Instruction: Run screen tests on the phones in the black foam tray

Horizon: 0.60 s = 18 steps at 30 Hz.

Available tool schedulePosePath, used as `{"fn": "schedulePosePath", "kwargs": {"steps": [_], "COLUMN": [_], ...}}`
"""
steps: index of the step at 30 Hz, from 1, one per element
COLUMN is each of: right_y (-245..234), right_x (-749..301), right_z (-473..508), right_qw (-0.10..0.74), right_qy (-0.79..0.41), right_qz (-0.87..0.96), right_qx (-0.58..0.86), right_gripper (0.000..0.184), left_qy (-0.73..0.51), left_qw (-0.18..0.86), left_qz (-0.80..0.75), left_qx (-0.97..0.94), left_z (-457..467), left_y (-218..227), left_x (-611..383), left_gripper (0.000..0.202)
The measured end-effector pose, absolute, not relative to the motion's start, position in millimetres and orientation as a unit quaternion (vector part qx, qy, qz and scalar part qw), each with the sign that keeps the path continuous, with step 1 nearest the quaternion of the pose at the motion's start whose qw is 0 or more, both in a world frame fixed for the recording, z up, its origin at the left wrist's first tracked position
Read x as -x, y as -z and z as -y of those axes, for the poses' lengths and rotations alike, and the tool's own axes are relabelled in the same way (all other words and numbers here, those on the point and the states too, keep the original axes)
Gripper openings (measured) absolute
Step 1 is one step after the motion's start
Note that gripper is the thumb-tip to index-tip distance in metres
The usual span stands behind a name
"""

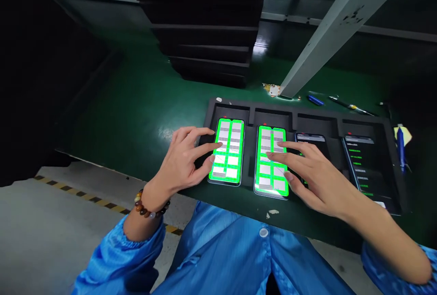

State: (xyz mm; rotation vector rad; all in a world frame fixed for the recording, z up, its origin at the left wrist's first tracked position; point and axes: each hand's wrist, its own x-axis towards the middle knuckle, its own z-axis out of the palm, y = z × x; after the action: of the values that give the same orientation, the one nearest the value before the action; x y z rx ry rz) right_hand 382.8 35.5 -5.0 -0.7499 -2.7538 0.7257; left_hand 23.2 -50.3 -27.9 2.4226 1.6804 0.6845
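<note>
Touching two green-gridded phones (234, 158) mid-frame, the left hand (182, 160) and right hand (322, 179) have fingers spread apart. Their screen text is too small to read; the black tray (251, 118), centre-right, holds two darker phones (359, 160).

No text readable; too small on phones (229, 153)

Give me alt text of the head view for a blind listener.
A person's left hand is on or just above a bright, green-gridded phone, and the right hand likewise at a second bright phone. Two dark-screened phones lie to the right in a black tray on a green table.
</note>
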Motion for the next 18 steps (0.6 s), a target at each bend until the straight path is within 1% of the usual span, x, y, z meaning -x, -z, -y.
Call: {"fn": "schedulePosePath", "kwargs": {"steps": [5,12,15,18], "right_y": [9.7,8.5,8.8,10.8], "right_x": [-373.7,-415.2,-414.2,-397.2], "right_z": [-40.5,-35.3,-36.7,-43.3], "right_qw": [0.095,0.077,0.085,0.092], "right_qy": [-0.25,-0.231,-0.227,-0.235], "right_qz": [0.934,0.918,0.919,0.925], "right_qx": [0.238,0.314,0.312,0.284], "right_gripper": [0.05,0.051,0.049,0.049], "left_qy": [-0.228,-0.238,-0.233,-0.222], "left_qw": [0.052,0.104,0.102,0.081], "left_qz": [-0.562,-0.484,-0.489,-0.525], "left_qx": [-0.793,-0.835,-0.834,-0.818], "left_z": [51.4,27.5,26.7,34.8], "left_y": [28.3,27.6,26.3,25.5], "left_x": [-22.9,-53.8,-48.7,-31.7], "left_gripper": [0.032,0.033,0.032,0.032]}}
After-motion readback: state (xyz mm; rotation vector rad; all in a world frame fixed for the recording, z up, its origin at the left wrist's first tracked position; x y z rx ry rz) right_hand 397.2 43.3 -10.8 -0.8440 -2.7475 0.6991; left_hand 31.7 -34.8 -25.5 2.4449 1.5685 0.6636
